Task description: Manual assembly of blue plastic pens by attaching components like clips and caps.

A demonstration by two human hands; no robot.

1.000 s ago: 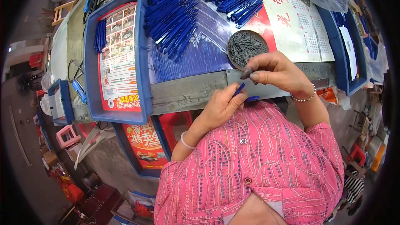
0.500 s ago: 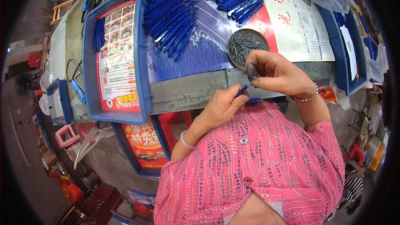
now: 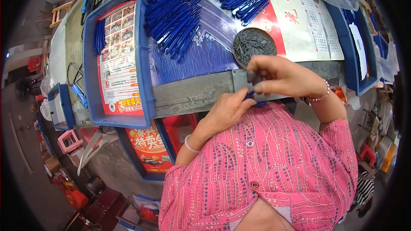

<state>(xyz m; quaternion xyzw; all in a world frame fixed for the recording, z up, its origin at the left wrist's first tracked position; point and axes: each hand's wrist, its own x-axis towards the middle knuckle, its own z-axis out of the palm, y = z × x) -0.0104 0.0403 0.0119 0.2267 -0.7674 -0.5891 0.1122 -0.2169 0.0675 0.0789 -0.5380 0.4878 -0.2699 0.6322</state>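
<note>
- Bowl (image 3: 274,42) holds grey pins (image 3: 253,44).
- Below the bowl, your left hand (image 3: 230,110) pinches a blue piece (image 3: 251,94).
- Nearer the bowl, your right hand (image 3: 283,76) bends; its grip I cannot tell.

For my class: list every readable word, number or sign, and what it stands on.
Wording not copied; places only:
Calendar sheet: large red characters; grid text too small.
Leaflet in blue tray: bold lines at the near end; fine print too small.
Orange-red poster: large pale characters.

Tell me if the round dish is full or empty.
Well stocked, not empty: thin grey pins cover the visible inside of the round dish; depth unclear.
</note>
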